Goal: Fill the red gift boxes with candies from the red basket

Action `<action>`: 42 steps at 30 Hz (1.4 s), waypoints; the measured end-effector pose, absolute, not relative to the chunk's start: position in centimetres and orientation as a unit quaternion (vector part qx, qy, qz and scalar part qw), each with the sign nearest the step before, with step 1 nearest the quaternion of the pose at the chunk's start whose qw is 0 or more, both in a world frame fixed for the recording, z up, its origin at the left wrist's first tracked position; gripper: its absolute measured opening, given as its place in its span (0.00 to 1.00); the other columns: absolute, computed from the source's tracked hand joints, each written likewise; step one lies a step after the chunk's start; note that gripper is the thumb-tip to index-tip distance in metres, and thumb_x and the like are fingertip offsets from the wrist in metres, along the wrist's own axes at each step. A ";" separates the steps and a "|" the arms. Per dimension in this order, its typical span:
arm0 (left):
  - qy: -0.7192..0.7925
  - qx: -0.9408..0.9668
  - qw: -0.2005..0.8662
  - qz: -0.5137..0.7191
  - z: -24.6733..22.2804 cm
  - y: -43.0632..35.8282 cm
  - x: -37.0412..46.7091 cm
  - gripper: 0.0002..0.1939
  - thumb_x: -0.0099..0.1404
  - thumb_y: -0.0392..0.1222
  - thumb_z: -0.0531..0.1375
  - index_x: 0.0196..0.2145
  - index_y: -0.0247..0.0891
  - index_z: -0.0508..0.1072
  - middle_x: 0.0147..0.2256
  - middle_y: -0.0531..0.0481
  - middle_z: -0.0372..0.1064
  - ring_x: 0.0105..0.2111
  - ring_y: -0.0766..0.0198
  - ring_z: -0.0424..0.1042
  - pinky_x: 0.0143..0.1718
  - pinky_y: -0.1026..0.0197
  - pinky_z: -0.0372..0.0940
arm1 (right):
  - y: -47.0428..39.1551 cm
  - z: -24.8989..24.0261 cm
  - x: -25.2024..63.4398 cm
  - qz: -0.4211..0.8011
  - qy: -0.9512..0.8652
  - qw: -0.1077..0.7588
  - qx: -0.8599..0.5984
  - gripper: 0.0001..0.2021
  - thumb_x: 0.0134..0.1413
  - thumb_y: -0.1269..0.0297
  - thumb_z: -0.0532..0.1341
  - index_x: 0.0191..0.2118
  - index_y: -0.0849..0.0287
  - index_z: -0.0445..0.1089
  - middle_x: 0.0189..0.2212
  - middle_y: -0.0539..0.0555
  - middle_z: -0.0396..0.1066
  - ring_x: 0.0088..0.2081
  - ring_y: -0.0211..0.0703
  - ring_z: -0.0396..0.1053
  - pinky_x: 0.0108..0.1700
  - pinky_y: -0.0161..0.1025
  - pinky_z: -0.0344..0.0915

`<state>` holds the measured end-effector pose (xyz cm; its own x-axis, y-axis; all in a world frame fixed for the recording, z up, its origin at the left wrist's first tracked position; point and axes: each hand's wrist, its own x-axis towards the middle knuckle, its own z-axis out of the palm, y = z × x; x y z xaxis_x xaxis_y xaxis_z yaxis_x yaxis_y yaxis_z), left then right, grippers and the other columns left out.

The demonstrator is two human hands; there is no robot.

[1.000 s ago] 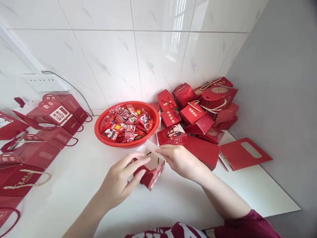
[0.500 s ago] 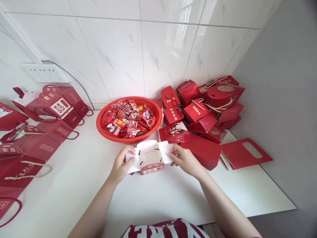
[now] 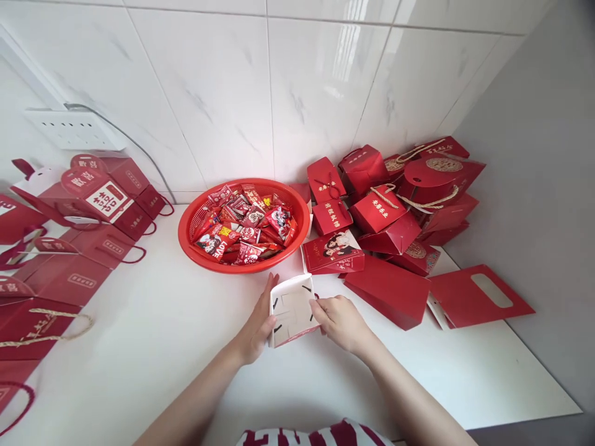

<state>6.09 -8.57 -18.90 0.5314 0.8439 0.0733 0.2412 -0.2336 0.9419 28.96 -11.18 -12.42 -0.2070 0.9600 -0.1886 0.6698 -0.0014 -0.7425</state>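
A small gift box, red outside and white inside, is held open-topped between my two hands, its inside facing me. Black cord ends stick through its inner walls, and I see nothing else in it. My left hand grips the left wall, thumb on the near edge and fingers behind. On the right wall, my right hand pinches with the thumb at the rim; its other fingers are curled. Just beyond the box sits a red plastic basket filled with wrapped sweets.
Folded red gift boxes with cord handles line the left side of the white table. More red boxes are heaped at the back right, beside a flat red bag. A tiled wall stands behind.
The box's two white side flaps, spread outward before, no longer stick out. My hands have moved closer together onto its side walls, and the box is tilted and turned slightly.
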 end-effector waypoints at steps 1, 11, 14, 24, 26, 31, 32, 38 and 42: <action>0.365 0.686 0.538 0.326 -18.9 -8.6 6.5 0.38 0.70 0.63 0.44 0.70 0.44 0.39 0.68 0.40 0.45 0.67 0.47 0.50 0.63 0.44 0.54 | -11.2 -12.5 28.9 0.375 -0.679 0.198 -0.599 0.26 0.67 0.55 0.47 0.16 0.54 0.53 0.13 0.50 0.66 0.18 0.41 0.64 0.32 0.38 0.59; 0.270 0.445 0.717 0.463 -18.8 -7.9 9.1 0.23 0.65 0.55 0.53 0.53 0.41 0.64 0.49 0.42 0.72 0.46 0.47 0.73 0.46 0.44 0.69 | -12.2 -14.8 28.4 0.450 -0.674 0.271 -0.519 0.29 0.68 0.50 0.46 0.16 0.56 0.57 0.12 0.48 0.64 0.19 0.37 0.65 0.31 0.33 0.63; 0.255 0.424 0.733 0.467 -18.8 -8.0 9.2 0.21 0.65 0.53 0.53 0.52 0.40 0.64 0.47 0.42 0.72 0.44 0.48 0.74 0.42 0.46 0.70 | -12.0 -15.6 28.4 0.448 -0.668 0.293 -0.517 0.30 0.68 0.51 0.47 0.15 0.57 0.58 0.13 0.49 0.65 0.19 0.37 0.65 0.30 0.33 0.62; 0.385 0.523 0.554 0.521 -19.7 -7.6 8.5 0.20 0.64 0.57 0.59 0.40 0.36 0.72 0.38 0.45 0.72 0.37 0.57 0.70 0.39 0.58 0.64 | -11.3 -17.0 29.0 0.403 -0.655 0.360 -0.529 0.26 0.66 0.51 0.49 0.20 0.57 0.45 0.17 0.45 0.44 0.22 0.33 0.43 0.25 0.34 0.44; 0.410 0.508 0.559 0.511 -19.9 -7.5 8.4 0.20 0.65 0.57 0.57 0.40 0.35 0.73 0.38 0.44 0.73 0.37 0.56 0.71 0.39 0.58 0.64 | -11.4 -17.0 29.0 0.405 -0.662 0.363 -0.516 0.25 0.67 0.51 0.49 0.21 0.57 0.43 0.19 0.45 0.41 0.23 0.34 0.41 0.26 0.34 0.43; 0.445 0.425 0.608 0.502 -19.4 -7.2 8.3 0.24 0.67 0.55 0.55 0.47 0.31 0.74 0.42 0.40 0.76 0.43 0.48 0.74 0.44 0.53 0.66 | -11.6 -17.3 28.7 0.415 -0.682 0.362 -0.481 0.24 0.68 0.53 0.48 0.21 0.57 0.44 0.19 0.45 0.42 0.22 0.33 0.41 0.26 0.34 0.46; 0.453 0.419 0.606 0.503 -19.3 -7.1 8.2 0.24 0.66 0.55 0.55 0.46 0.31 0.74 0.41 0.40 0.76 0.43 0.48 0.74 0.44 0.53 0.66 | -11.7 -17.3 28.7 0.415 -0.686 0.361 -0.476 0.24 0.68 0.54 0.48 0.20 0.57 0.44 0.18 0.45 0.43 0.22 0.33 0.42 0.27 0.34 0.46; 0.446 0.425 0.606 0.504 -18.7 -7.2 8.1 0.21 0.64 0.51 0.56 0.44 0.31 0.76 0.40 0.41 0.77 0.43 0.47 0.74 0.45 0.52 0.67 | -12.1 -17.5 28.9 0.411 -0.712 0.354 -0.446 0.24 0.67 0.58 0.50 0.19 0.58 0.47 0.17 0.45 0.47 0.21 0.33 0.45 0.26 0.34 0.47; 0.424 0.514 0.535 0.519 -19.0 -7.8 8.3 0.22 0.68 0.51 0.51 0.48 0.33 0.73 0.45 0.39 0.74 0.47 0.46 0.72 0.46 0.48 0.67 | -12.0 -17.7 29.1 0.405 -0.713 0.356 -0.448 0.23 0.67 0.58 0.49 0.20 0.57 0.46 0.17 0.45 0.45 0.21 0.33 0.44 0.26 0.34 0.46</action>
